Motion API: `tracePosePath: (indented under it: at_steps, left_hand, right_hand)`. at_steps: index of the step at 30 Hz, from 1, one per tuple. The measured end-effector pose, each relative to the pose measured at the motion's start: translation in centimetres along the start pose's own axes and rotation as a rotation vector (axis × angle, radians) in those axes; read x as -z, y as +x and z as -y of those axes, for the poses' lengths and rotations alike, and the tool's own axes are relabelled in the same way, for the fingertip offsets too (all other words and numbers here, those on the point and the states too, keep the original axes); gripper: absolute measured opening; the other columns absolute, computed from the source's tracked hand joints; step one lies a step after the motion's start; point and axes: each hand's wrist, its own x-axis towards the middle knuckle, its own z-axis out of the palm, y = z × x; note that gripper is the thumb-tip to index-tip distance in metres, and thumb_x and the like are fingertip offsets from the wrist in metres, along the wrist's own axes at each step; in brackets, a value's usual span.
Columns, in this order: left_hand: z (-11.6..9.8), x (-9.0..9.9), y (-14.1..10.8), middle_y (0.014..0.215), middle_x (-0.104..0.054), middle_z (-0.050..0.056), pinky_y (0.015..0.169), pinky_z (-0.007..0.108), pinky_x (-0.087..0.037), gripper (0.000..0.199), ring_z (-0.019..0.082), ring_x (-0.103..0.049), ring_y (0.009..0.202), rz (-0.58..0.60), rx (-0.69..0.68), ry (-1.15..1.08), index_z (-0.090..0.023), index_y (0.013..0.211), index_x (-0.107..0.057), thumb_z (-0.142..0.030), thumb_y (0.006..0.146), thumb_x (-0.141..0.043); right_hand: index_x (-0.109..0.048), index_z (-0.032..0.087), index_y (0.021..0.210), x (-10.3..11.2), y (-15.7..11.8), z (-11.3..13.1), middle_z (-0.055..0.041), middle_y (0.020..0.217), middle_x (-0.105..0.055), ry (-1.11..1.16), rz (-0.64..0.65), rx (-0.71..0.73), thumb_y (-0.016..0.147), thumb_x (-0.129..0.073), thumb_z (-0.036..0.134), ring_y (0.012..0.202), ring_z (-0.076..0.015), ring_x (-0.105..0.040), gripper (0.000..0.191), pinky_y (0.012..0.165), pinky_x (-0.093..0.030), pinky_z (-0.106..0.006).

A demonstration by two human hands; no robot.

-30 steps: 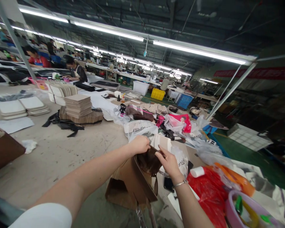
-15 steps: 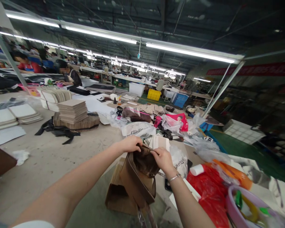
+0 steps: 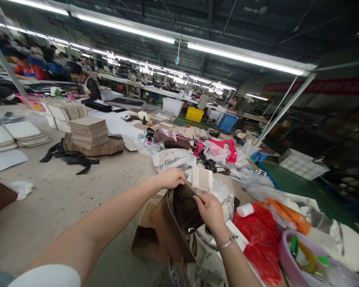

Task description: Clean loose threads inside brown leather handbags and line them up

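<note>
A brown handbag (image 3: 170, 225) stands at the near edge of the table, its dark lining (image 3: 184, 205) showing through the open top. My left hand (image 3: 172, 178) pinches the far rim of the bag, fingers closed. On the right side of the opening, my right hand (image 3: 210, 209) grips the rim between thumb and fingers; a bracelet circles that wrist. Metal hardware (image 3: 190, 230) glints on the bag below the right hand. Left of the bag's body, a brown cardboard-like form (image 3: 145, 241) with a dark hollow touches it. The bag's underside is hidden.
Stacked beige boards (image 3: 88, 131) lie left on the table (image 3: 113, 187). Beyond the bag are white cards (image 3: 201, 178) and a printed plastic bag (image 3: 174, 158). To the right sit a red plastic bag (image 3: 259, 235) and a purple basin (image 3: 284, 249). Co-workers sit at far left.
My left hand has shifted slightly right and up with the rim. My right hand has moved a little right and down, and the bag's opening looks stretched differently. The view has shifted slightly.
</note>
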Motion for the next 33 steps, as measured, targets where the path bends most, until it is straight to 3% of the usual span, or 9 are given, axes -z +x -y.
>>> tracePosePath:
  at_steps: [4,11,16,22,25,27,29,31,33]
  left_hand:
    - [-0.5,-0.1,0.1,0.082,-0.067,0.003,0.073,0.025,-0.043,0.015,0.016,-0.060,0.080,-0.009,0.039,0.013,-0.018,0.076,-0.067,-0.028,0.080,-0.057]
    - [-0.2,-0.7,-0.2,0.083,-0.067,0.003,0.073,0.025,-0.044,0.016,0.017,-0.060,0.082,-0.056,0.055,0.006,-0.018,0.075,-0.066,-0.029,0.081,-0.055]
    - [-0.5,-0.8,-0.2,0.085,-0.067,0.005,0.073,0.026,-0.045,0.017,0.018,-0.061,0.083,-0.064,0.088,0.011,-0.017,0.077,-0.066,-0.029,0.080,-0.054]
    - [-0.7,-1.2,-0.1,0.082,-0.067,0.005,0.073,0.028,-0.045,0.016,0.019,-0.061,0.081,-0.099,0.101,0.005,-0.017,0.074,-0.065,-0.027,0.079,-0.055]
    - [-0.4,-1.1,-0.3,0.080,-0.067,0.003,0.076,0.028,-0.045,0.013,0.018,-0.061,0.081,-0.110,0.099,-0.086,-0.017,0.071,-0.064,-0.026,0.078,-0.057]
    - [-0.4,-0.7,-0.7,0.086,-0.067,0.002,0.077,0.027,-0.046,0.013,0.017,-0.061,0.083,-0.118,0.130,-0.224,-0.018,0.081,-0.063,-0.028,0.075,-0.061]
    - [-1.0,-0.4,-1.6,0.105,-0.064,0.005,0.081,0.029,-0.048,0.043,0.019,-0.061,0.093,-0.146,0.205,-0.359,-0.018,0.104,-0.057,-0.036,0.067,-0.069]
    - [-2.2,-0.3,-2.7,0.128,-0.052,0.014,0.090,0.034,-0.046,0.084,0.025,-0.054,0.111,-0.157,0.290,-0.418,-0.015,0.129,-0.039,-0.044,0.059,-0.074]
    - [-3.7,-0.6,-3.9,0.142,-0.034,0.021,0.100,0.040,-0.039,0.109,0.031,-0.041,0.126,-0.120,0.350,-0.401,-0.011,0.141,-0.018,-0.046,0.055,-0.076]
  right_hand:
    - [-0.062,0.023,0.066,-0.1,0.1,0.0,-0.0036,0.065,-0.058,-0.018,-0.013,-0.018,0.091,-0.046,0.034,0.070,-0.0191,-0.054,0.031,0.065,-0.039,-0.028]
    - [-0.068,0.026,0.096,-0.3,-0.1,-0.4,-0.0043,0.071,-0.062,0.003,-0.013,0.008,0.090,-0.048,0.039,0.072,-0.0202,-0.057,0.025,0.064,-0.041,-0.028]
    - [-0.069,0.025,0.096,0.4,-0.1,-0.3,-0.0044,0.074,-0.064,0.023,0.014,0.014,0.087,-0.052,0.045,0.072,-0.0203,-0.058,0.027,0.064,-0.041,-0.028]
    - [-0.069,0.030,0.094,2.7,1.0,1.4,-0.0018,0.073,-0.067,-0.012,0.154,0.029,0.081,-0.055,0.058,0.070,-0.0199,-0.061,0.033,0.060,-0.038,-0.026]
    - [-0.069,0.029,0.091,2.3,2.1,2.0,-0.0028,0.075,-0.069,-0.089,0.144,0.001,0.085,-0.052,0.054,0.069,-0.0196,-0.062,0.030,0.056,-0.036,-0.026]
    - [-0.069,0.027,0.085,1.5,2.8,2.3,-0.0038,0.074,-0.069,-0.150,0.141,-0.028,0.087,-0.051,0.047,0.067,-0.0192,-0.062,0.026,0.055,-0.035,-0.026]
    - [-0.068,0.024,0.077,0.7,3.3,2.6,-0.0052,0.073,-0.068,-0.198,0.153,-0.062,0.089,-0.050,0.039,0.065,-0.0189,-0.062,0.026,0.054,-0.034,-0.026]
    - [-0.067,0.023,0.072,0.1,3.7,2.8,-0.0066,0.072,-0.068,-0.210,0.164,-0.087,0.089,-0.050,0.034,0.064,-0.0192,-0.062,0.026,0.055,-0.035,-0.027]
    - [-0.068,0.022,0.072,0.0,4.0,3.0,-0.0075,0.073,-0.069,-0.195,0.175,-0.088,0.088,-0.052,0.033,0.068,-0.0201,-0.063,0.025,0.057,-0.037,-0.027]
